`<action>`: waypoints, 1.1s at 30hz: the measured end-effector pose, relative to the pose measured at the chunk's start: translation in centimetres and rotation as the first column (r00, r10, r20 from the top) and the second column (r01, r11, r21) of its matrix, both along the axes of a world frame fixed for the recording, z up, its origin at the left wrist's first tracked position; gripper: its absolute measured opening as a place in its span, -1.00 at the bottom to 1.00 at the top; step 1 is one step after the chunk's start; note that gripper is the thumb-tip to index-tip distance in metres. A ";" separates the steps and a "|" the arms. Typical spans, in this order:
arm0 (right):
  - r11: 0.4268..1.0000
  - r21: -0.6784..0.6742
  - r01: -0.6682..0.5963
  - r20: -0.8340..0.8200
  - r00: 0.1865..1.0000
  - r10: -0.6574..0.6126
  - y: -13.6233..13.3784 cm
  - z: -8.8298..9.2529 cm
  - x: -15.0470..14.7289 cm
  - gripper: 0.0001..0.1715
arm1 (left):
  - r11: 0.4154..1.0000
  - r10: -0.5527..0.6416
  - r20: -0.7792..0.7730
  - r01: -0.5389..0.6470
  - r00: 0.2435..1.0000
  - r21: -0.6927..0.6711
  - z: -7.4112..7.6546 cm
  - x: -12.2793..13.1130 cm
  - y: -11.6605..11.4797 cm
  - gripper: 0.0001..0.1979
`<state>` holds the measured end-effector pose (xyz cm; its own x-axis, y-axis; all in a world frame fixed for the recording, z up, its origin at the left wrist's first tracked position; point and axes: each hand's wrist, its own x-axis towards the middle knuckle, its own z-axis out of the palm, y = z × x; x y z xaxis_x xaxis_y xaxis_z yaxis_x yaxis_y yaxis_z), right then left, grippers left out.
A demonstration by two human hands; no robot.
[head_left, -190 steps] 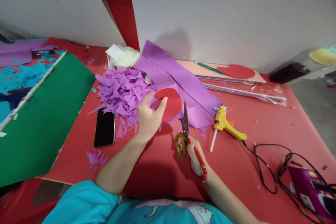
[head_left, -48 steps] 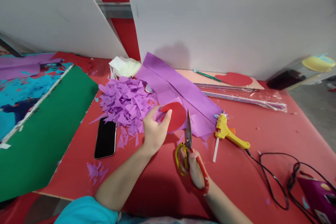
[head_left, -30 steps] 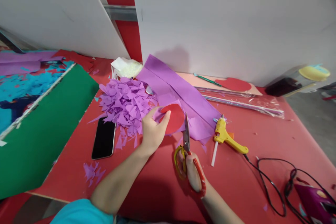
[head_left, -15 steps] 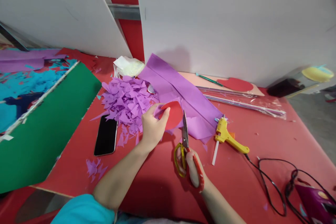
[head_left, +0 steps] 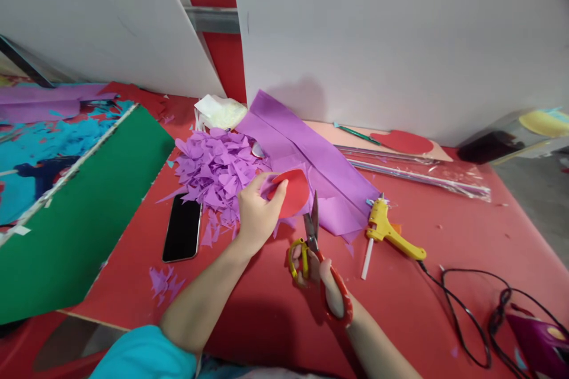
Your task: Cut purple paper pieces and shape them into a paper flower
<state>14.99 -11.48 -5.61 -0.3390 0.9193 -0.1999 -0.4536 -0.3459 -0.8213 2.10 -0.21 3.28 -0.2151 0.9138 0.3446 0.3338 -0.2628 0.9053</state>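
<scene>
Between its thumb and fingers my left hand [head_left: 260, 213] pinches a rounded red paper piece [head_left: 295, 194] together with purple paper behind it. My right hand [head_left: 326, 284] grips scissors [head_left: 313, 231] with one yellow and one red handle loop. Their blades stand parted, pointing up beside the lower right edge of the red piece. Under and behind my hands lies a long folded purple paper sheet [head_left: 306, 136]. A heap of cut purple paper pieces [head_left: 217, 172] sits just left of my left hand.
A black phone [head_left: 182, 228] lies left of my forearm, beside a green board [head_left: 89, 219]. To the right are a yellow glue gun [head_left: 386, 231] with a black cord [head_left: 462, 331], clear plastic packets [head_left: 427, 180], a green pen [head_left: 358, 134] and a red paper shape [head_left: 404, 142].
The scissors' blades have parted wider, and their handles have spread. The left hand still holds the red piece in nearly the same place.
</scene>
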 end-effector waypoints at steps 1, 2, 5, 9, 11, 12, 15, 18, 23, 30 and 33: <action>1.000 0.000 -0.001 0.007 1.000 0.001 0.0 0.0 0.0 -0.29 | 1.000 -0.006 -0.009 0.006 1.000 -0.002 0.0 0.0 -0.1 -0.95; 1.000 0.000 0.003 0.016 1.000 -0.003 0.0 0.0 0.0 -0.29 | 1.000 -0.016 -0.017 0.016 1.000 -0.009 0.0 0.0 -0.1 -0.95; 1.000 0.004 0.026 0.044 0.999 -0.026 0.1 0.2 -0.1 -0.29 | 0.997 -0.060 -0.023 0.059 0.998 -0.054 0.1 0.1 -0.3 -0.95; 0.999 0.022 0.045 0.075 0.996 -0.047 0.1 0.6 -0.1 -0.31 | 0.990 -0.104 -0.024 0.102 0.994 -0.094 0.2 0.1 -0.4 -0.94; 0.999 0.027 0.045 0.080 0.996 -0.047 0.1 0.7 0.0 -0.30 | 0.989 -0.124 -0.044 0.120 0.991 -0.089 0.2 0.1 -0.5 -0.94; 0.999 0.030 0.043 0.079 0.996 -0.046 0.0 0.7 0.0 -0.29 | 0.988 -0.132 -0.056 0.127 0.990 -0.083 0.3 0.1 -0.5 -0.94; 0.999 0.035 0.031 0.058 0.998 -0.033 0.0 0.7 -0.1 -0.29 | 0.985 -0.157 -0.079 0.151 0.984 -0.080 0.3 0.1 -0.6 -0.95; 0.998 0.038 0.051 0.013 0.999 -0.052 0.1 0.6 -0.2 -0.30 | 0.981 -0.176 -0.082 0.168 0.981 -0.102 0.4 0.1 -0.7 -0.95; 1.000 0.005 -0.019 -0.018 1.000 0.019 0.3 1.3 -0.2 -0.21 | 0.981 -0.180 -0.117 0.169 0.977 -0.096 0.3 0.2 -0.7 -0.94; 0.998 0.066 -0.022 0.046 0.999 0.019 0.2 1.2 0.1 -0.23 | 0.977 -0.200 -0.138 0.186 0.970 -0.106 0.2 0.4 -0.6 -0.95; 0.997 0.071 0.012 0.052 0.998 -0.016 0.2 0.7 0.2 -0.23 | 0.973 -0.210 -0.127 0.195 0.969 -0.122 0.2 0.4 -0.6 -0.95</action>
